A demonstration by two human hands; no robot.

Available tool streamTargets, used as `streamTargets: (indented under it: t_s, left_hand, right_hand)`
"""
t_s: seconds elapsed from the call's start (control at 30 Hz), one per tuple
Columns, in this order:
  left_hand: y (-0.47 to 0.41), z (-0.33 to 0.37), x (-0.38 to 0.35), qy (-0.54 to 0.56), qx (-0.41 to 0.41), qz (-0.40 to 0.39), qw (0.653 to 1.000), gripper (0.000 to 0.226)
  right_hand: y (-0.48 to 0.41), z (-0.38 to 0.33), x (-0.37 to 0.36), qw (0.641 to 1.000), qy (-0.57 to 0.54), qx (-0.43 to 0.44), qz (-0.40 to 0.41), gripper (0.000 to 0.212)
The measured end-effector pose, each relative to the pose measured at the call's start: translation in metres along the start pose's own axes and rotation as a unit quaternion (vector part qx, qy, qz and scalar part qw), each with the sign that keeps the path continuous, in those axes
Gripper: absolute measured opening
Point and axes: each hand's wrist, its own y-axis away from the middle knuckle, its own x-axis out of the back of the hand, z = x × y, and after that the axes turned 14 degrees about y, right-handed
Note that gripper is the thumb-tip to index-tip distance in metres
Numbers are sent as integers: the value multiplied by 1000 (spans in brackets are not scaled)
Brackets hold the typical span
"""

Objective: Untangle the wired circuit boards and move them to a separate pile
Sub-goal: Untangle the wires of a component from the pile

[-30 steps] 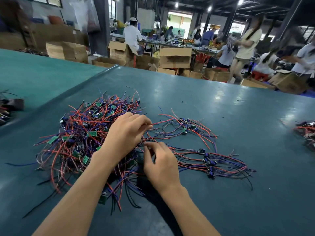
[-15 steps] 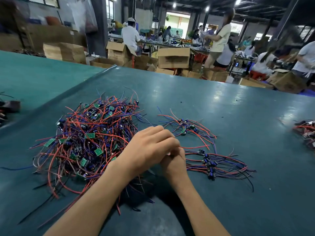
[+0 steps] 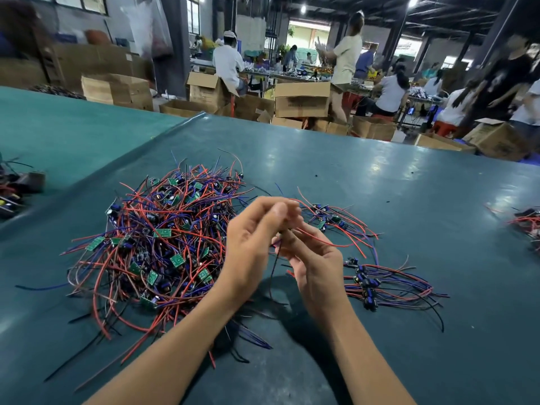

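Plainly, the held wires (image 3: 327, 240) are hanging in the air between the two hands, above the table and between the two heaps. A red lead is arcing out to the right and a thin black lead (image 3: 273, 273) is dangling straight down. Their board is hiding behind the fingers, so I cannot tell where it is sitting.

The left hand (image 3: 251, 249) is curling its fingers and pinching the upper ends of the leads against the thumb. The right hand (image 3: 317, 267) is closing its fingers round the same leads a little lower.

Such a piece is looking very light and limp: the leads are bending under their own weight, and their smooth insulation is probably sliding easily through a loose pinch. I am judging the solder joints at the board to be the weak spot, so gripping the board's edges, or the leads close to it, is looking safer than tugging a far end.

To the left the tangled pile (image 3: 163, 244) is lying thick with red, blue and black leads and small green boards, partly under the left forearm. To the right the sorted pile (image 3: 385, 283) is lying flatter, near the right hand. Both are resting on the dark green table (image 3: 394, 176).
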Motion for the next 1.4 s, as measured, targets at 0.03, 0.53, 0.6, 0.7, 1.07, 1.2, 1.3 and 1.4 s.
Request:
streamTargets:
  t_s: [0.03, 0.53, 0.6, 0.7, 1.07, 1.2, 1.3, 1.4]
  left_hand:
    - [-3, 1, 1, 87, 30, 35, 995, 19]
    - [-9, -13, 19, -67, 213, -1, 975, 27]
    - [-10, -14, 20, -51, 233, -2, 971, 35]
    - [-12, -14, 24, -20, 255, 14, 967, 39]
    - [-16, -2, 28, -34, 327, -44, 944, 32]
    - [-15, 2, 29, 18, 368, -65, 927, 29]
    - [-16, 5, 34, 55, 382, -91, 918, 37]
    - [-15, 8, 38, 80, 381, -127, 912, 34]
  right_hand:
    - [0, -3, -1, 1000, -12, -6, 14, 28]
    - [5, -20, -1, 993, -108, -41, -6, 21]
    - [5, -20, 0, 994, -92, -52, -9, 21]
    - [4, -19, 2, 996, -49, -77, -18, 14]
    - [5, -15, 9, 989, 125, -75, 23, 15]
    - [8, -17, 9, 991, 116, -60, -7, 18]
    - [9, -18, 9, 992, 108, -62, -25, 18]
    - [10, -19, 8, 994, 79, -59, -43, 14]
